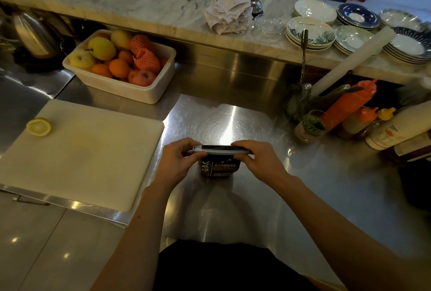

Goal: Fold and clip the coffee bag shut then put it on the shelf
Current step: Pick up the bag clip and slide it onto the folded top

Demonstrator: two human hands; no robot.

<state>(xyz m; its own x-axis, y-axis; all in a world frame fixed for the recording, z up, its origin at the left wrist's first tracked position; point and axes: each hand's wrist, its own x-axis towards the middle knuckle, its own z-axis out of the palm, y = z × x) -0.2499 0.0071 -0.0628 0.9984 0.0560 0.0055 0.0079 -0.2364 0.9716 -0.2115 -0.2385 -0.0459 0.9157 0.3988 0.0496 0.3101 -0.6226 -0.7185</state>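
A dark brown coffee bag [219,168] with white print stands upright on the steel counter in front of me. A long pale grey clip [219,149] lies across its folded top. My left hand [179,159] pinches the clip's left end and the bag's top corner. My right hand [254,159] presses on the clip's right end, fingers curled over it. Whether the clip is snapped closed cannot be told. The raised marble shelf [144,10] runs along the back.
A white cutting board [81,157] with a lemon half [38,126] lies to the left. Behind it sits a tub of fruit [121,69]. Sauce bottles [349,106] crowd the right. Stacked plates [310,31] and a receipt spike [229,9] stand on the shelf.
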